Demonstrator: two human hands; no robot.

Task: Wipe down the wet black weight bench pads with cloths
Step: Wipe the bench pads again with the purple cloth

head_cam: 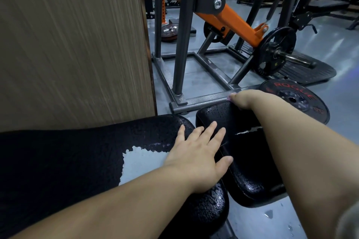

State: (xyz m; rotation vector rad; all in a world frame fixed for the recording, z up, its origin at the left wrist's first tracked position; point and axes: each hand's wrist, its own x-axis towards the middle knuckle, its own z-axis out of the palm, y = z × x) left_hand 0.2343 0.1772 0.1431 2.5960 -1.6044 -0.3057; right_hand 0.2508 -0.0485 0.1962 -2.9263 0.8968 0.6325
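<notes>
black vinyl is glistening with water on both bench pads, and no cloth is showing anywhere in view. the long pad is running from nine o'clock toward the centre, with droplets beading on its rounded end and a torn patch exposing pale backing near its middle. the seat pad is sitting just beside it at three o'clock, a narrow gap separating them, and it is carrying beads from its far end down to its near rim at five o'clock. the left hand is lying flat with fingers spread, bridging the gap and touching both pads. the right hand is curling over the seat pad's far edge at one o'clock, seemingly gripping it, though its fingertips are mostly hiding behind the rim. a weight plate is lying at two o'clock, and a wood panel is filling ten o'clock. judging by this, the wiping is not yet showing any result: both pads are looking wet, so fetching cloths and drying each pad are all waiting to be done.
</notes>
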